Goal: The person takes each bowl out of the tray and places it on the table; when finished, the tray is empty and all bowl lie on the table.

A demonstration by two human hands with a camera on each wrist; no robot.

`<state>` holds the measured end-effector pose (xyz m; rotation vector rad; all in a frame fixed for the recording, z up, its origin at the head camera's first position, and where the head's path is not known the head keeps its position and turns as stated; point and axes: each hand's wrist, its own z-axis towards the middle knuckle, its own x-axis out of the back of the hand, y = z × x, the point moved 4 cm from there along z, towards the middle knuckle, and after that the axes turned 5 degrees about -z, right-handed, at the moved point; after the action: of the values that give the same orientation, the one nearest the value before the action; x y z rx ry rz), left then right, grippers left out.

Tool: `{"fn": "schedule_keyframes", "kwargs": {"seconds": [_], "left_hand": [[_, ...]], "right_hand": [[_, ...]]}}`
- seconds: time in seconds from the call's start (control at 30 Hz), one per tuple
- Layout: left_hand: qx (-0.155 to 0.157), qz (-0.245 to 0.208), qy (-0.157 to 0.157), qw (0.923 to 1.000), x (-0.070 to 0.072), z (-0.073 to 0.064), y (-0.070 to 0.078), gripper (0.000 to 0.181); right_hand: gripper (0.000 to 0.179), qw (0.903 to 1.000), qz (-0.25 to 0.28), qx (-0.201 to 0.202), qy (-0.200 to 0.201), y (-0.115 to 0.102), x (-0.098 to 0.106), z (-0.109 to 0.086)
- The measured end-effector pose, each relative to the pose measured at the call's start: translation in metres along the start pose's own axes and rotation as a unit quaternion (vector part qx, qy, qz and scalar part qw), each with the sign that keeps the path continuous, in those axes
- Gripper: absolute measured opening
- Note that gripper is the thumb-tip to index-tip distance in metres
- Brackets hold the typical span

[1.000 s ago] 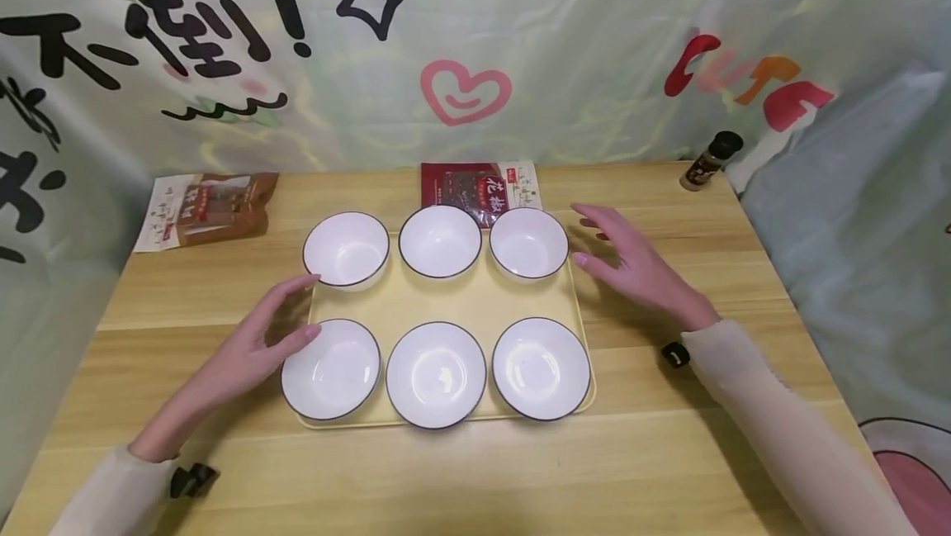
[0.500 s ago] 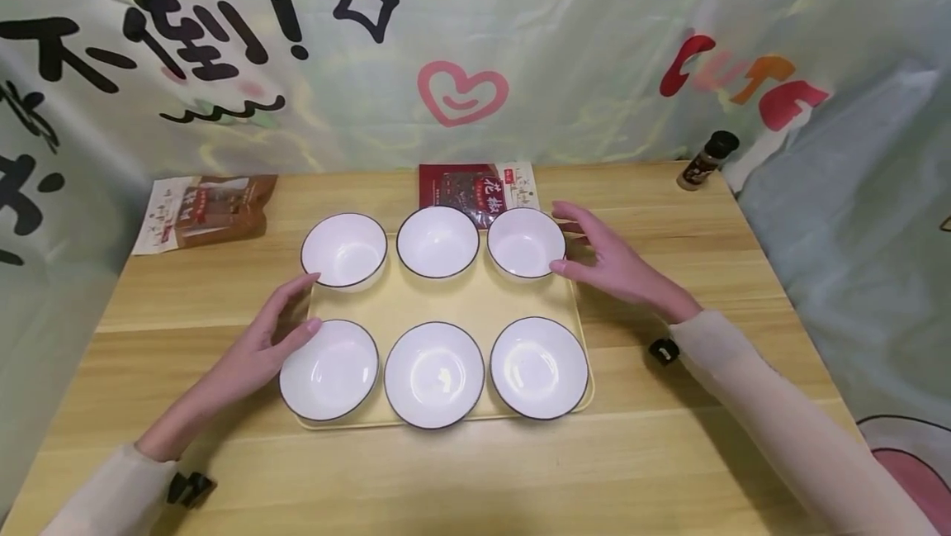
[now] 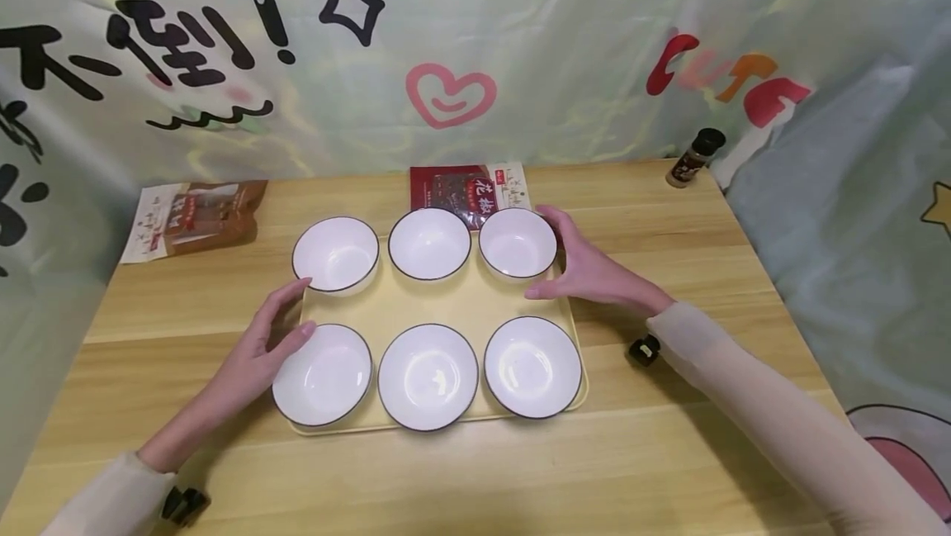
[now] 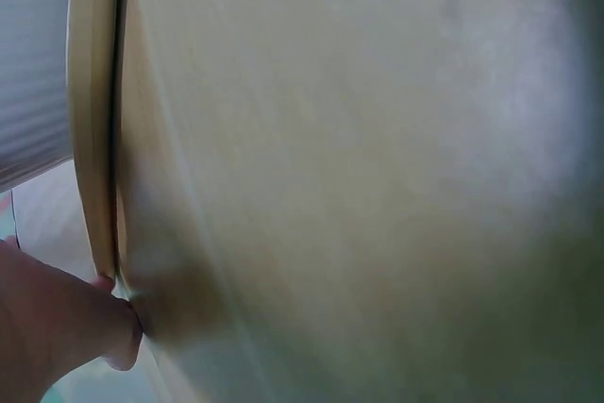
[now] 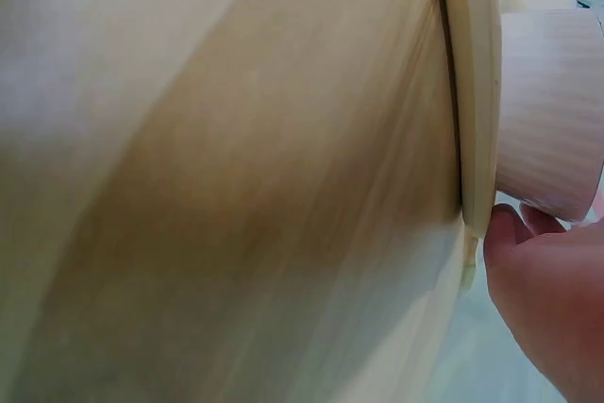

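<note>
Several white bowls with dark rims stand in two rows on a pale yellow tray (image 3: 416, 302). My left hand (image 3: 256, 362) is at the tray's left edge, its fingers spread between the far left bowl (image 3: 336, 253) and the near left bowl (image 3: 322, 374). Its thumb overlaps the near bowl's rim in the head view. My right hand (image 3: 590, 268) curves about the far right bowl (image 3: 518, 242), thumb in front and other fingers partly hidden behind. In the right wrist view, fingers (image 5: 514, 231) are close to that bowl's base and the tray edge; firm contact is unclear.
A red-and-white packet (image 3: 470, 189) lies behind the tray, partly covered by bowls. A brown packet (image 3: 201, 218) lies at the back left of the wooden table (image 3: 461, 486). A black-capped spice jar (image 3: 696, 158) stands at the back right. A printed cloth (image 3: 550, 40) hangs behind.
My right hand has moved left from beside the far right bowl to close about it, its thumb now in front below the rim. My left hand stays by the tray's left edge.
</note>
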<state>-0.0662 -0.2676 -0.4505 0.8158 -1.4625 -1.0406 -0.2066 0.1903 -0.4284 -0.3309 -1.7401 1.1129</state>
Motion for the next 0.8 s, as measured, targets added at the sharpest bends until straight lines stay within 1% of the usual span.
{"fn": "schedule_keyframes", "kwargs": {"seconds": [0.27, 0.37, 0.47, 0.6, 0.8], "left_hand": [[-0.005, 0.000, 0.005, 1.0000, 0.002, -0.004, -0.001, 0.065], [-0.004, 0.003, 0.006, 1.0000, 0.002, -0.004, -0.001, 0.066], [-0.002, 0.005, 0.004, 1.0000, 0.001, -0.003, 0.000, 0.066], [-0.001, 0.007, 0.006, 1.0000, 0.001, -0.003, 0.001, 0.066], [-0.003, 0.010, 0.008, 0.9999, 0.000, -0.001, 0.001, 0.066]], "right_hand": [[0.133, 0.9990, 0.040, -0.022, -0.003, -0.001, -0.012, 0.009], [0.136, 0.9987, 0.041, -0.031, 0.003, -0.002, -0.015, 0.012], [0.136, 0.9987, 0.038, -0.031, 0.013, -0.003, -0.016, 0.014], [0.134, 0.9984, 0.044, -0.025, 0.023, -0.003, -0.017, 0.017], [0.130, 0.9978, 0.042, -0.031, 0.040, -0.002, -0.017, 0.017]]}}
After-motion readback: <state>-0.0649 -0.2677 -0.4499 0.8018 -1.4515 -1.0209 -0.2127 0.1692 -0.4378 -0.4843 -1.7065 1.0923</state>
